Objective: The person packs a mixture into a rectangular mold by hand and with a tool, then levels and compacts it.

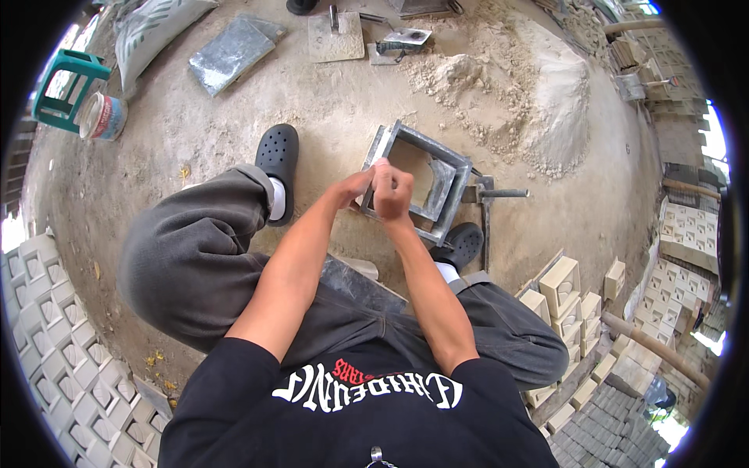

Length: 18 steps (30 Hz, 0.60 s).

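Both hands meet at the near-left rim of the square metal mould (437, 183) that lies on the sandy ground between the person's feet. The right hand (392, 193) is closed in a fist on that rim, and the left hand (360, 186) presses against it from the left, fingers pinched; whether they grip the frame itself or some small part on it, I cannot tell.

Inside the mould a curved metal insert (438, 181) shows, and the floor of the cavity looks bare of mix, so as I judge it the filling has yet to be done; the form seems only to be getting set up or cleaned.

Just right of the mould a metal lever bar (493, 195) sticks out. Beyond the mould lies a heap of pale sand mix (538, 93), with a trowel (402, 39) and a flat slab (335, 37) farther off. Black clogs (278, 168) flank the mould. Well to its right and left stand rows of finished cast blocks (562, 285).
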Each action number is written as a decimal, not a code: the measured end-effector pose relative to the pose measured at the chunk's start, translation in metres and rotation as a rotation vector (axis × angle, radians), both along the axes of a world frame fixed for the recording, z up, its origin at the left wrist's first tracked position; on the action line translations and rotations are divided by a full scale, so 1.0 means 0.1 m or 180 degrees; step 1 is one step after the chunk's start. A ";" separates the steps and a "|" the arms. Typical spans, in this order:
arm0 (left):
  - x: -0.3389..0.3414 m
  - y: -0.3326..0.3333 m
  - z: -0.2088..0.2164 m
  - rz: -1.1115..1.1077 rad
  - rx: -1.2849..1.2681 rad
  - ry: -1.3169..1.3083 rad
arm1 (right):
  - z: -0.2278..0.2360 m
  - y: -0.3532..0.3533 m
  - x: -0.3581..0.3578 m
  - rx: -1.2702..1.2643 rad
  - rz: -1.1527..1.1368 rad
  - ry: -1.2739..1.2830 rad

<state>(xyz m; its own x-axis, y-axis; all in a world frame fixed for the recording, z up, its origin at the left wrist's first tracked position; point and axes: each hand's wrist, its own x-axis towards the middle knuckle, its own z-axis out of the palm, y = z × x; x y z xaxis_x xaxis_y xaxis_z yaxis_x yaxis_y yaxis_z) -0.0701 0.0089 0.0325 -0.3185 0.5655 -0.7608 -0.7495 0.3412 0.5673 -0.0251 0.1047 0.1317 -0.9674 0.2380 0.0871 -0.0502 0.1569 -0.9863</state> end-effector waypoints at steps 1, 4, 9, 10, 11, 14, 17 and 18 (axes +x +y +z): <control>0.02 -0.01 0.01 0.0022 -0.0085 -0.0020 | 0.05 0.02 0.00 -0.0012 0.0006 -0.0001; 0.02 -0.04 0.07 0.0220 -0.0068 -0.0147 | 0.12 0.08 0.01 -0.0139 -0.0170 0.0257; 0.07 -0.04 0.02 0.0326 -0.0126 -0.0153 | 0.19 0.16 -0.03 -0.0472 0.0057 -0.0301; 0.04 -0.05 0.02 0.0344 -0.0135 -0.0134 | 0.20 0.15 0.00 -0.0397 -0.0007 -0.0065; 0.04 -0.01 0.03 0.0296 -0.0123 -0.0201 | 0.23 0.19 0.06 -0.0293 -0.0120 0.0145; 0.07 0.01 0.07 0.0269 -0.0103 -0.0190 | -0.06 0.20 0.04 0.0174 -0.0016 0.0180; 0.07 -0.03 0.08 0.0361 -0.0194 -0.0023 | 0.16 0.17 -0.03 -0.0382 0.0064 -0.0138; 0.06 -0.06 0.06 0.0379 -0.0203 -0.0059 | 0.19 0.16 0.00 -0.0512 0.0030 0.0108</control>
